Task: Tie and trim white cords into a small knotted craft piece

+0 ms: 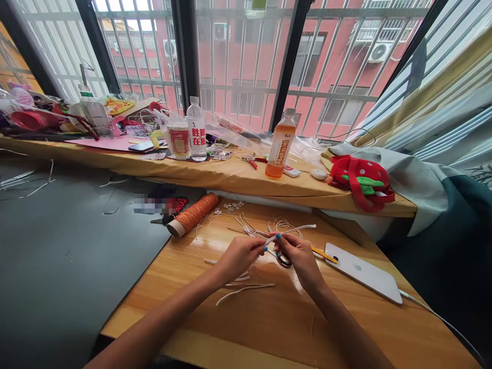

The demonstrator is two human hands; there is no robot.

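Observation:
Over the wooden table [346,318], my left hand [242,253] and my right hand [298,256] meet, both closed in a pinch on a white cord [305,227]. Its free end sticks out to the right past my right fingers. Beneath my right hand lie scissors [284,261], partly hidden, with a dark handle loop showing. Cut lengths of white cord [246,288] rest on the wood below my left hand. Behind my hands is a tangle of thin pale cords [280,224].
An orange twine spool [198,212] lies at the table's left edge. To the right are a white tablet or phone [363,271], cable attached, and a yellow cutter [325,254]. The sill holds an orange drink bottle [280,146], a water bottle [197,130] and a red bag [359,174].

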